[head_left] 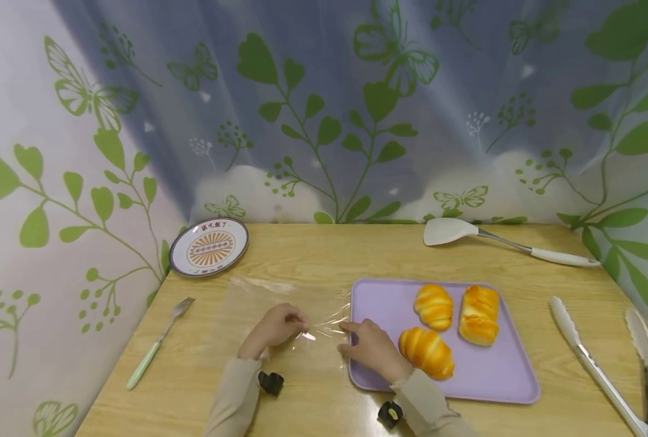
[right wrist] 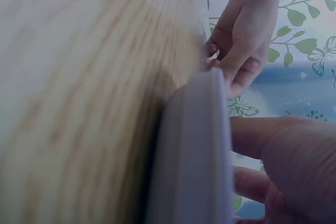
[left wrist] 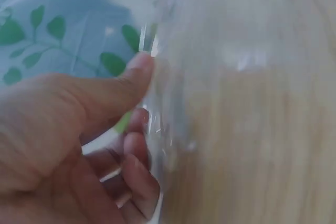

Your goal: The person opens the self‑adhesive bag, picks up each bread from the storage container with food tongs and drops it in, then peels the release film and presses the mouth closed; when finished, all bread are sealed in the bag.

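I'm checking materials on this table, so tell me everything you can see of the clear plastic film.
The clear plastic film is thin, glossy and colourless, with wood grain showing through. It lies spread over the wooden table, its right side reaching about to the left edge of the purple tray. Bright creases run between the hands. The left hand pinches it; the right hand has fingertips at its right side. Whether it is a bag or single sheet is unclear.
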A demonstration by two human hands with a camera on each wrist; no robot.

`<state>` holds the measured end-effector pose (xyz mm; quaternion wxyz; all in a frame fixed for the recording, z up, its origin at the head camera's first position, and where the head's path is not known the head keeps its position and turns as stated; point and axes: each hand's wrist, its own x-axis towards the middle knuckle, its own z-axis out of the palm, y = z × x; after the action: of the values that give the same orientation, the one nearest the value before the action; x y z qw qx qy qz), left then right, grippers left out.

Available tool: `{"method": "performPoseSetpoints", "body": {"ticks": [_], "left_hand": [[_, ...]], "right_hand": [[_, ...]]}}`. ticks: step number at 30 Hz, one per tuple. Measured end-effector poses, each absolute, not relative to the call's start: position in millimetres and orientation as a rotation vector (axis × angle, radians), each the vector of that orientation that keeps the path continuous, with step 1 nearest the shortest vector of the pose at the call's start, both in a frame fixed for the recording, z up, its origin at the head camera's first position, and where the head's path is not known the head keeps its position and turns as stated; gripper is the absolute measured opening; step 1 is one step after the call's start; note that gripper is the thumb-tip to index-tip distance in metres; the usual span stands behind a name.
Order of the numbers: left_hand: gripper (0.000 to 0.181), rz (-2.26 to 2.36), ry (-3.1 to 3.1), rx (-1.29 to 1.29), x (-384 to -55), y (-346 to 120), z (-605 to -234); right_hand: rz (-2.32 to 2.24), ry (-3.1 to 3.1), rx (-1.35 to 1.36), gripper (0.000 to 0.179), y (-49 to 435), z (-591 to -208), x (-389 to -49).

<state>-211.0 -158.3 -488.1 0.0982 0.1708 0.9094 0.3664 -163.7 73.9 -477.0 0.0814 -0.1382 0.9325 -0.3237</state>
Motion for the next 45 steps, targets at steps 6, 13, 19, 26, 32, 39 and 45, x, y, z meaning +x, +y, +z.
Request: {"method": "performPoseSetpoints", "body": {"ticks": [6, 13, 19, 26, 32, 39, 45], "left_hand": [[0.007, 1.342, 2.79, 0.584, -207.9, -170.2, -484.1], [0.006, 1.585, 2.925, 0.537, -206.1, -174.3, -483.9], [0.017, 1.663, 2.875, 0.411, -209.2, -172.8, -490.5], [0.018, 1.808, 2.731, 0.216, -209.6, -172.5, -490.4], [0.013, 1.891, 2.716, 0.206, -210.1, -168.6, -491.2], [0.014, 1.839, 2.762, 0.26, -196.5, -162.2, -460.5], [0.013, 1.804, 2.792, 0.291, -196.1, -162.0, -454.0]], "right_hand": [[-0.966, 2.804, -0.421, 0.047, 73.6, -477.1, -162.2], [-0.982, 2.817, -0.418, 0.047, 74.7, -480.1, -164.9], [-1.007, 2.811, -0.389, 0.045, 76.9, -483.8, -165.7], [-1.044, 2.821, -0.39, 0.04, 79.0, -484.7, -165.7], [-1.203, 2.87, -0.442, 0.032, 99.2, -470.1, -161.2], [-1.36, 2.911, -0.367, 0.032, 159.6, -436.2, -147.9], [-1.35, 3.087, -0.146, 0.029, 229.5, -431.8, -133.3]]}}
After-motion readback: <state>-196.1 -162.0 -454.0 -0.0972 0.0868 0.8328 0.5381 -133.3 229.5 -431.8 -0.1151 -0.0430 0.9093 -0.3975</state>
